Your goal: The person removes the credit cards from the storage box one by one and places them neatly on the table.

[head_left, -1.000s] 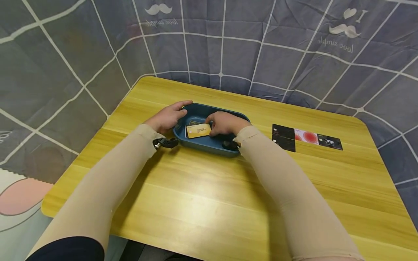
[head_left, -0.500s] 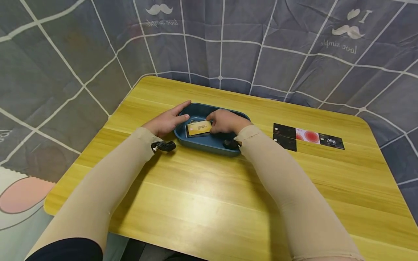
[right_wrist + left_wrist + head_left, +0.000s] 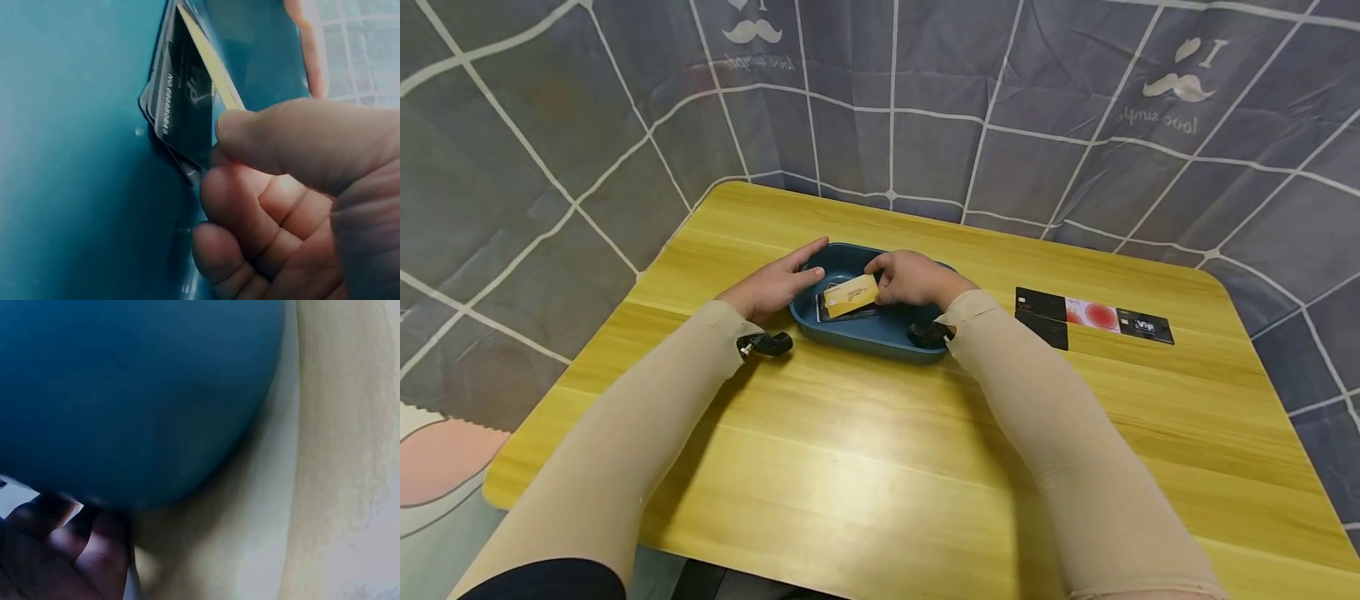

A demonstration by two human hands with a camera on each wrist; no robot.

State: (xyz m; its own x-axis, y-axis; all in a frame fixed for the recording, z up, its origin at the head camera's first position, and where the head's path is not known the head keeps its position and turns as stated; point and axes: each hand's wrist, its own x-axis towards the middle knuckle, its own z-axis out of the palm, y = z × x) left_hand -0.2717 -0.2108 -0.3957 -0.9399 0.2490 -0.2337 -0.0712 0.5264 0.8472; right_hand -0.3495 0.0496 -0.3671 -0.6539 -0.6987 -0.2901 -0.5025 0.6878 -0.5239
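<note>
My right hand (image 3: 913, 279) pinches a gold card (image 3: 850, 295) by its right end, inside the blue oblong tray (image 3: 872, 342). In the right wrist view the card shows edge-on between thumb and fingertips, tilted up over a small stack of dark cards (image 3: 181, 94). The uppermost dark card carries a printed number. At the tray's left end, my left hand (image 3: 771, 287) touches the rim with straight index finger and thumb, the thumb over the inside. Its other fingers (image 3: 103, 550) lie against the tray's outer wall in the left wrist view.
On the wooden table (image 3: 850, 467), right of the tray, lie a black card (image 3: 1040, 302), another black card (image 3: 1048, 332) partly behind the right sleeve, a pink card with red circles (image 3: 1093, 315) and a black VIP card (image 3: 1145, 326). A grey checked curtain (image 3: 940, 150) hangs behind.
The gold card has come up off the stack and now tilts in my right hand's pinch. The left hand stays at the tray's end. The head view has shifted slightly.
</note>
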